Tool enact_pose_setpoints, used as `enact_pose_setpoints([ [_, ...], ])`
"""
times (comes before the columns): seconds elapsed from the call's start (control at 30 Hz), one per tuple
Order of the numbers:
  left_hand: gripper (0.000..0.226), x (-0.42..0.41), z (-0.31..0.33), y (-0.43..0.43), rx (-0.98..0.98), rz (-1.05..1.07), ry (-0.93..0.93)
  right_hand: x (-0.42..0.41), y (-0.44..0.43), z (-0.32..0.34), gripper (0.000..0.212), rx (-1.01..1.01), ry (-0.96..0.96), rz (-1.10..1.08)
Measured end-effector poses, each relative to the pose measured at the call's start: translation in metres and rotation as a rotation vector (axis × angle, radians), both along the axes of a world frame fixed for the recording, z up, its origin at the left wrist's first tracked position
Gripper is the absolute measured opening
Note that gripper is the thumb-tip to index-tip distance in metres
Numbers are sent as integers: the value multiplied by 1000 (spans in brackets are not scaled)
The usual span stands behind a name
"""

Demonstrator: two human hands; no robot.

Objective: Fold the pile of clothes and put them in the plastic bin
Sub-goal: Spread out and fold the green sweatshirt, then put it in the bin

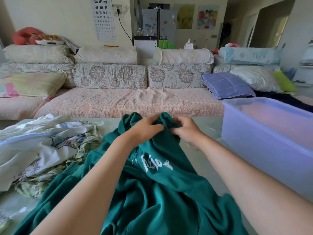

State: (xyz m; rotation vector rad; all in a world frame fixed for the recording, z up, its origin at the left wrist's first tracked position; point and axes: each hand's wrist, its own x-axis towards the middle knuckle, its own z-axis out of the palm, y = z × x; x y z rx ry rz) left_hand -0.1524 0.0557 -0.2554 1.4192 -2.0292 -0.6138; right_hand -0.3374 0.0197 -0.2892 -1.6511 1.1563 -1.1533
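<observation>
head cam | left hand (147,128): bare, fingers (153,119) rounded, slightly blurred | right hand (187,132): bare, fingertips blurred, nails unreadable | left forearm (94,175): bare from behind the fingers back to frame edge | right forearm (245,173): likewise bare, wrist to frame edge

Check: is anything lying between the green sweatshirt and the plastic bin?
Nothing visible does. The left hand and right hand grip the sweatshirt; only a strip of table separates it from the bin at the right, whose top is open. The other clothes lie to the left.

Soft daylight perhaps from the right, faint shadows, wide-angle bowed edges, slight blur
</observation>
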Motion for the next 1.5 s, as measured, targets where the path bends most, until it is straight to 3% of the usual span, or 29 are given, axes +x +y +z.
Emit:
enact_pose_setpoints([
  [0.07, 51, -5, -3, -1, -34, -32, -167, 0, 5, 4, 32, 194, -200, 170],
  [0.13, 49, 3, -7, -5, -44, 23, -302, -4, 5, 6, 35, 299, -294, 133],
  [0.17, 48, 8, -6, -6, -4, 36, -298, -8, 4, 4, 38, 284, -210, 57],
  [0.23, 45, 22, -3, -2, 77, 76, -275, -15, 2, -3, 45, 196, 173, -43],
  [0.27, 43, 29, -1, 0, 109, 83, -293, -16, 2, -8, 51, 174, 352, -19],
  [0.33, 42, 43, 5, 5, 205, 58, -390, -13, 3, -17, 63, 196, 506, 93],
  [0.37, 43, 49, 8, 11, 273, 28, -456, -8, 5, -19, 62, 209, 514, 140],
  [0.43, 50, 54, 18, 23, 383, 47, -649, 5, 6, -21, 40, 171, 513, 186],
  [0.53, 55, 48, 31, 36, 321, 135, -809, 25, 7, -20, 7, 89, 487, 173],
  [0.63, 34, 39, 32, 39, 28, 201, -533, 40, 10, -11, 10, -8, 414, 126],
  [0.73, 72, 35, 24, 43, 69, 129, -493, 53, 17, 7, 16, -115, 315, 71],
  [0.8, 53, 38, 21, 43, -7, 236, -520, 58, 23, 21, 20, -218, 271, 19],
  [0.87, 25, 43, 28, 41, -81, 349, -337, 59, 30, 35, 24, -298, 220, -21],
  [0.97, 33, 41, 40, 41, -164, 422, -114, 50, 36, 52, 33, -167, 172, 73],
  [1.07, 51, 26, 43, 44, -228, 289, 22, 34, 41, 55, 48, -172, 333, 123],
  [1.17, 69, 18, 32, 42, -150, 78, 107, 5, 42, 59, 36, -278, 522, -36],
  [1.23, 82, 14, 20, 37, -69, 20, 2, -18, 43, 64, 25, -250, 977, -258],
  [1.3, 77, 8, 7, 33, -55, 57, -130, -38, 47, 58, 27, 0, 1459, -434],
  [1.33, 70, 3, -1, 32, -71, 85, -176, -45, 49, 51, 32, 138, 1600, -468],
  [1.43, 49, -15, -21, 33, -80, 164, -331, -64, 52, 28, 47, 263, 1795, -467],
  [1.5, 50, -24, -35, 34, 43, 165, -471, -72, 50, 15, 61, 105, 1790, -355],
])
